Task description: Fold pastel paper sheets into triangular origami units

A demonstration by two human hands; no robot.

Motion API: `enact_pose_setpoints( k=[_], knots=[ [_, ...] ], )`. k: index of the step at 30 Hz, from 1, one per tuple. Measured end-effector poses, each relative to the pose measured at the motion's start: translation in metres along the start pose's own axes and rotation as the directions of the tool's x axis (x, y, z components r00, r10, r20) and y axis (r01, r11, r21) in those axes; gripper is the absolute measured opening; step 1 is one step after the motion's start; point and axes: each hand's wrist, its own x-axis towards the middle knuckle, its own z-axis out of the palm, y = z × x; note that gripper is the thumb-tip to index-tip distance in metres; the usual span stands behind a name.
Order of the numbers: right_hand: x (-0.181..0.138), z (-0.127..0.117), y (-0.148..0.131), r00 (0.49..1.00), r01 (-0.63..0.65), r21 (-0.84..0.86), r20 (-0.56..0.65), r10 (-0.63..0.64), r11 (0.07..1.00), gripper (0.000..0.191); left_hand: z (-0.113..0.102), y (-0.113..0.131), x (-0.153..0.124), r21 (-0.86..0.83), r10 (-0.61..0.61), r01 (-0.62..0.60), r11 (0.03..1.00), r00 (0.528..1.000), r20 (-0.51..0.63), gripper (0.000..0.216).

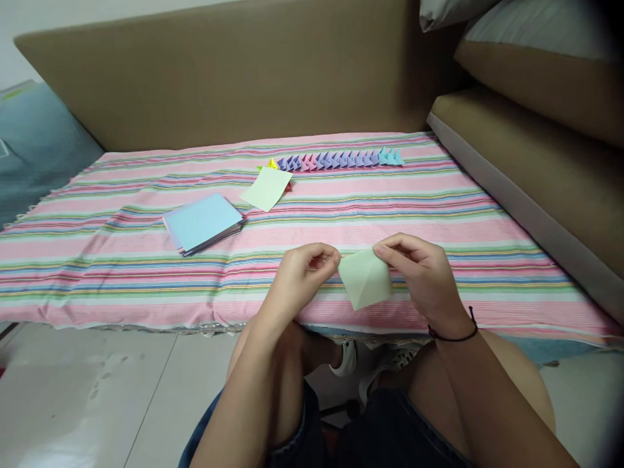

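Observation:
I hold a pale green folded paper between both hands over the near edge of the striped cloth. My left hand pinches its left corner with fingers curled. My right hand pinches its upper right edge; a dark cord is round that wrist. The paper hangs in a diamond shape with its point down.
A stack of coloured square papers, light blue on top, lies at left. A loose pale green sheet lies beyond it. A row of several small folded pieces, purple, pink and teal, runs along the back. Brown cushions rise at right.

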Motion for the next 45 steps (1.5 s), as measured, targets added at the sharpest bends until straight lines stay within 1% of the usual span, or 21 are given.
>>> enact_pose_setpoints(
  k=[2, 4, 6, 7, 9, 10, 11, 12, 13, 16, 20, 26, 30, 32, 34, 36, 37, 39, 40, 42, 45],
  knots=[
    [0.002, -0.004, 0.002, 0.999, 0.006, 0.034, -0.035, -0.005, 0.999, 0.012, -0.008, -0.003, 0.0, 0.001, -0.011, 0.011, 1.0, 1.0, -0.023, 0.016],
    [0.004, -0.007, 0.003, 0.996, 0.019, 0.066, -0.084, -0.014, 0.998, 0.011, -0.013, -0.005, 0.001, -0.039, -0.033, 0.029, 0.999, 0.995, -0.099, 0.014],
    [0.005, -0.008, 0.004, 0.993, 0.029, 0.082, -0.115, -0.02, 0.996, 0.011, -0.013, -0.004, 0.001, -0.158, -0.063, 0.035, 0.987, 0.983, -0.17, 0.016],
    [0.005, -0.007, 0.005, 0.993, 0.032, 0.081, -0.12, -0.022, 0.996, 0.011, -0.011, -0.002, 0.001, -0.24, -0.077, 0.032, 0.97, 0.98, -0.182, 0.017],
    [0.004, -0.004, 0.005, 0.993, 0.036, 0.075, -0.118, -0.027, 0.997, 0.012, -0.001, 0.004, 0.001, -0.393, -0.105, 0.037, 0.919, 0.983, -0.153, 0.02],
    [0.003, -0.001, 0.004, 0.993, 0.04, 0.069, -0.115, -0.031, 0.997, 0.012, 0.005, 0.006, 0.0, -0.461, -0.111, 0.054, 0.886, 0.989, -0.096, 0.026],
    [0.002, 0.001, 0.004, 0.992, 0.047, 0.058, -0.116, -0.04, 0.997, 0.012, 0.011, 0.009, -0.001, -0.513, -0.134, 0.101, 0.852, 0.991, -0.027, 0.037],
    [0.0, 0.004, 0.003, 0.992, 0.056, 0.039, -0.119, -0.051, 0.998, 0.012, 0.017, 0.01, -0.002, -0.548, -0.169, 0.15, 0.823, 0.985, 0.016, 0.045],
    [-0.001, 0.006, 0.002, 0.99, 0.066, 0.016, -0.127, -0.064, 0.998, 0.012, 0.022, 0.012, -0.002, -0.568, -0.207, 0.199, 0.799, 0.977, 0.052, 0.047],
    [-0.004, 0.01, -0.002, 0.984, 0.08, -0.037, -0.156, -0.085, 0.996, 0.011, 0.028, 0.012, -0.004, -0.612, -0.273, 0.259, 0.747, 0.959, 0.073, 0.037],
    [-0.004, 0.01, -0.002, 0.984, 0.061, -0.03, -0.166, -0.065, 0.998, 0.011, 0.027, 0.01, -0.005, -0.642, -0.286, 0.267, 0.719, 0.955, 0.076, 0.023],
    [-0.004, 0.009, -0.001, 0.988, 0.041, 0.0, -0.147, -0.041, 0.999, 0.01, 0.026, 0.009, -0.004, -0.633, -0.289, 0.282, 0.721, 0.953, 0.095, 0.024],
    [-0.003, 0.007, -0.001, 0.996, -0.004, -0.028, -0.089, 0.002, 1.0, 0.013, 0.026, 0.007, -0.005, -0.57, -0.294, 0.338, 0.748, 0.94, 0.172, 0.024],
    [-0.001, 0.006, -0.001, 0.998, -0.06, 0.031, -0.029, 0.061, 0.998, 0.019, 0.026, 0.005, -0.004, -0.529, -0.307, 0.347, 0.775, 0.937, 0.167, 0.024],
    [0.0, 0.005, 0.0, 0.988, -0.15, 0.146, 0.054, 0.144, 0.978, 0.03, 0.027, 0.004, -0.003, -0.54, -0.329, 0.316, 0.78, 0.941, 0.075, 0.023],
    [0.0, 0.005, 0.001, 0.963, -0.251, 0.251, 0.16, 0.216, 0.935, 0.038, 0.027, 0.003, -0.001, -0.596, -0.358, 0.27, 0.756, 0.933, -0.031, 0.023],
    [0.0, 0.006, 0.001, 0.947, -0.295, 0.283, 0.213, 0.241, 0.913, 0.038, 0.027, 0.002, -0.001, -0.626, -0.375, 0.253, 0.738, 0.925, -0.067, 0.023],
    [-0.001, 0.009, 0.002, 0.922, -0.347, 0.308, 0.287, 0.261, 0.886, 0.036, 0.027, 0.002, 0.001, -0.671, -0.409, 0.241, 0.702, 0.907, -0.102, 0.025],
    [-0.001, 0.01, 0.003, 0.918, -0.351, 0.308, 0.3, 0.259, 0.884, 0.034, 0.026, 0.002, 0.001, -0.683, -0.425, 0.245, 0.688, 0.899, -0.105, 0.026],
    [-0.002, 0.013, 0.004, 0.924, -0.336, 0.291, 0.285, 0.254, 0.896, 0.033, 0.024, 0.002, 0.001, -0.682, -0.441, 0.269, 0.68, 0.893, -0.087, 0.029],
    [-0.002, 0.015, 0.005, 0.931, -0.328, 0.266, 0.256, 0.261, 0.907, 0.035, 0.021, 0.0, 0.002, -0.638, -0.423, 0.318, 0.701, 0.906, -0.013, 0.034]
  ],
)
